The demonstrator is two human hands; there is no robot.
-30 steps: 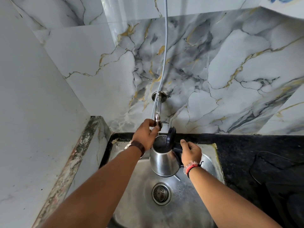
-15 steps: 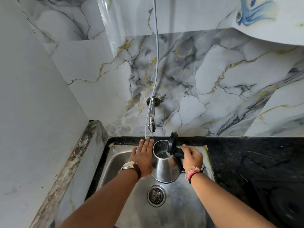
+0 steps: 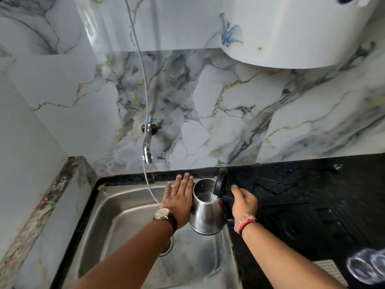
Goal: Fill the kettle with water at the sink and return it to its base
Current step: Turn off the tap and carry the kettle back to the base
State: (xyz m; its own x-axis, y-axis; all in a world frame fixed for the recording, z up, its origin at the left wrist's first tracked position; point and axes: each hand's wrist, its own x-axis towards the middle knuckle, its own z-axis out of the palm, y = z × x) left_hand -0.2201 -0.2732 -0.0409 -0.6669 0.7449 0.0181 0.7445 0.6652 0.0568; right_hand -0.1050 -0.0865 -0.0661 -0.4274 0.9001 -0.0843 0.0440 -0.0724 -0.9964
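A steel kettle (image 3: 206, 215) with its black lid (image 3: 220, 182) flipped up hangs over the right edge of the sink (image 3: 125, 215). Some water shows inside it. My right hand (image 3: 243, 202) is closed around its black handle. My left hand (image 3: 179, 201) lies flat against the kettle's left side, fingers straight. The wall tap (image 3: 147, 151) is up and to the left of the kettle, apart from it. A dark round kettle base (image 3: 295, 228) sits on the black counter (image 3: 312, 184) to the right, hard to make out.
A thin hose (image 3: 137, 59) runs down the marble wall into the sink, whose drain (image 3: 167, 247) is half hidden by my left arm. A white tank (image 3: 291, 28) hangs at the upper right. Clear glasses (image 3: 366, 265) stand at the counter's near right.
My left hand left the tap and went flat onto the kettle's side. The kettle moved right, out from under the tap toward the counter.
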